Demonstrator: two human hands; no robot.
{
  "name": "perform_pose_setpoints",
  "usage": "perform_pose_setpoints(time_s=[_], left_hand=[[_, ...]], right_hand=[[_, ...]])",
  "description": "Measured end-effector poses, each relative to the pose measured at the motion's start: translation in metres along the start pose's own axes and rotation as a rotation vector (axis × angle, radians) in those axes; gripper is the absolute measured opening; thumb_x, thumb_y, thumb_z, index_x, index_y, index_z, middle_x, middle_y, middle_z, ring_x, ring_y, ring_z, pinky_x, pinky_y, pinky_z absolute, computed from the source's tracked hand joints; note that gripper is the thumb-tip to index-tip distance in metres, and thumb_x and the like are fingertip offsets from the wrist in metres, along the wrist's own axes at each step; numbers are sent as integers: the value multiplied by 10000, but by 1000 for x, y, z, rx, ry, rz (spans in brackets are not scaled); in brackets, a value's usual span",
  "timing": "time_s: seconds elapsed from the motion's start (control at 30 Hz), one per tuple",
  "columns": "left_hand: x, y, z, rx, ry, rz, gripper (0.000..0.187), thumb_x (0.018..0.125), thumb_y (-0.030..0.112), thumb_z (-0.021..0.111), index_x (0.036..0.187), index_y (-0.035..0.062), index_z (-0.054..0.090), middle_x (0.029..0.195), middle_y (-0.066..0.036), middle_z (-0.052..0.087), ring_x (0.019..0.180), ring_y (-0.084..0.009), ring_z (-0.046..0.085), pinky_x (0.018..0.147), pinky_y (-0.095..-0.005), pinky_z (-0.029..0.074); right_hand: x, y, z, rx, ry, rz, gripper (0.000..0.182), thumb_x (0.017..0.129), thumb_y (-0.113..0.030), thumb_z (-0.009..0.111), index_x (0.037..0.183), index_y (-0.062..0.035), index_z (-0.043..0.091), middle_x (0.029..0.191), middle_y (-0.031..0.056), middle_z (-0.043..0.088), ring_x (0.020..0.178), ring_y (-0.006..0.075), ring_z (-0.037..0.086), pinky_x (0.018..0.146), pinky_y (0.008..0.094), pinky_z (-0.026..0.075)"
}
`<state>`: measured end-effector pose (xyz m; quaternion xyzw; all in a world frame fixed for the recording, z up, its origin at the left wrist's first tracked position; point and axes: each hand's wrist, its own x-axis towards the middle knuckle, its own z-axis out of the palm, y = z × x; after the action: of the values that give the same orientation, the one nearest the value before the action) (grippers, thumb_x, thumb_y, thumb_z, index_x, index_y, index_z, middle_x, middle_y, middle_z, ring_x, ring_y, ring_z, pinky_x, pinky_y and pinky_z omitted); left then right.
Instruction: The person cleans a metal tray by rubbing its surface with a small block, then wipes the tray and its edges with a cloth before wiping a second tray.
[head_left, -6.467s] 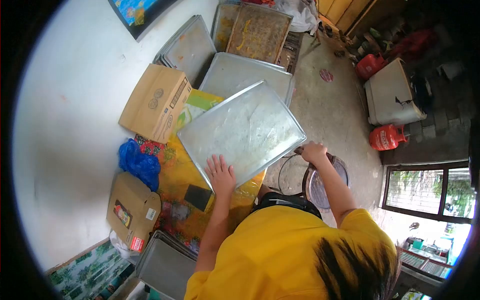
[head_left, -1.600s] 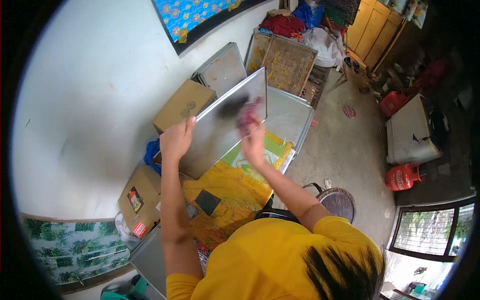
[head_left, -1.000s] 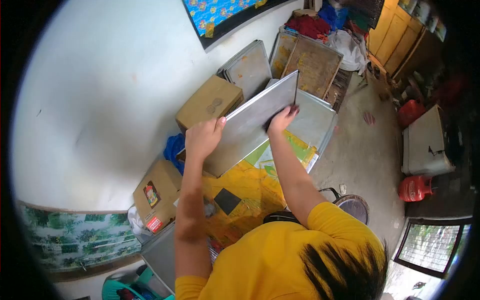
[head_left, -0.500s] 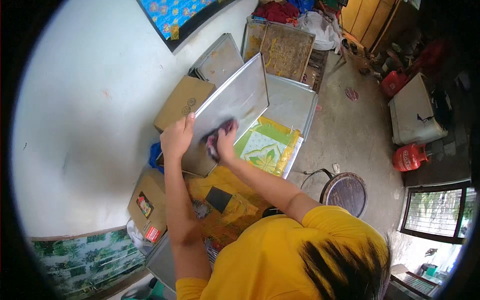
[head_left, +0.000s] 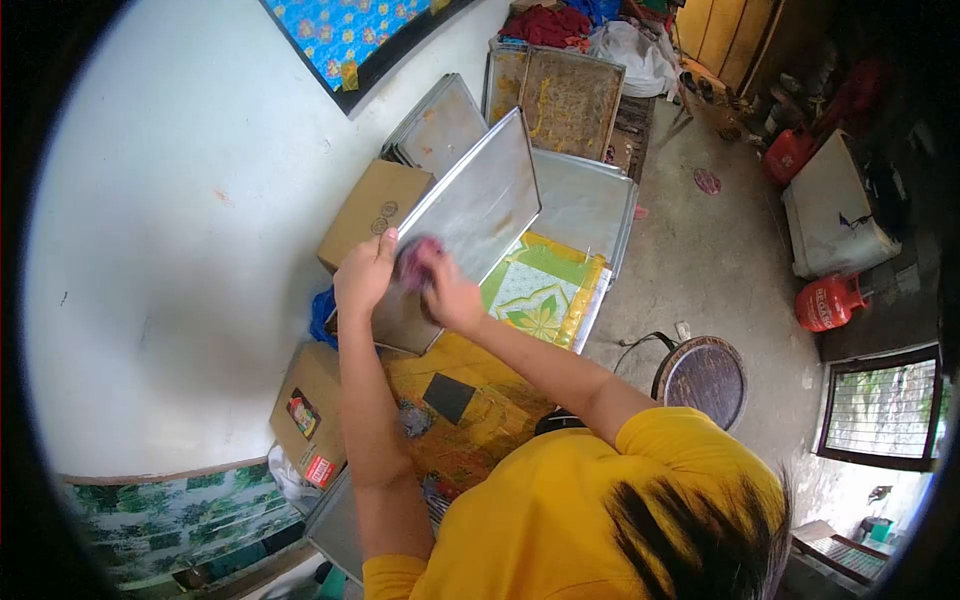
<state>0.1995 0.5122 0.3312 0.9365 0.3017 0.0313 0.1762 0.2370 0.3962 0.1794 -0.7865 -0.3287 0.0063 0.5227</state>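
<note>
A large metal baking tray (head_left: 487, 185) stands tilted upright in front of me, with a brownish stain low on its right side. My left hand (head_left: 364, 275) grips the tray's left edge, thumb over the rim. Pressed against the tray's face is a dark reddish cloth (head_left: 418, 262), bunched in my right hand (head_left: 453, 296), which is slightly blurred by motion. Below the tray lies a yellow-orange cloth cover (head_left: 480, 365) with a dark square pad (head_left: 449, 397) and a greyish scrap (head_left: 414, 420) on it.
More trays (head_left: 440, 125) lean by the wall behind a cardboard box (head_left: 375, 210). A flat tray (head_left: 585, 200) lies beyond a green patterned cover (head_left: 535, 300). To the right are a round stool (head_left: 703, 380), a red gas cylinder (head_left: 830, 303) and a white chest (head_left: 840, 215).
My right hand has moved the cloth up and slightly left across the tray's face. The left hand keeps its hold on the edge. The whole view has shifted slightly.
</note>
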Motion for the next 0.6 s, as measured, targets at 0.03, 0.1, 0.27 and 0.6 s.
perform_pose_setpoints(time_s=[0.03, 0.1, 0.27, 0.6], left_hand=[[-1, 1, 1, 1, -15, -3, 572, 958, 555, 316, 1053, 111, 663, 1027, -215, 649, 1013, -437, 583, 876, -490, 451], [1, -2, 4, -36, -11, 30, 574, 959, 555, 313, 1059, 110, 662, 1029, -214, 649, 1012, -439, 583, 876, -492, 450], [4, -4, 7, -36, 10, 15, 567, 963, 542, 315, 1059, 101, 658, 1025, -215, 649, 1009, -441, 583, 870, -503, 446], [-3, 7, -4, -57, -3, 18, 547, 969, 515, 321, 1040, 87, 654, 1006, -209, 647, 990, -425, 590, 844, -499, 448]], right_hand=[[7, -9, -7, -3, 44, 13, 585, 820, -204, 583, 1377, -217, 404, 1170, 161, 517, 937, 401, 597, 724, 469, 536], [17, -29, -12, -6, 134, 41, 566, 824, -210, 586, 1363, -222, 414, 1154, 170, 505, 928, 421, 593, 721, 482, 530], [-37, 16, 40, -503, -291, -691, 545, 829, -273, 579, 1343, -390, 439, 1166, 122, 491, 965, 287, 565, 673, 416, 541], [-29, -56, 56, -389, -181, -582, 517, 794, -313, 618, 1297, -254, 518, 1143, 107, 507, 952, 308, 555, 629, 387, 558]])
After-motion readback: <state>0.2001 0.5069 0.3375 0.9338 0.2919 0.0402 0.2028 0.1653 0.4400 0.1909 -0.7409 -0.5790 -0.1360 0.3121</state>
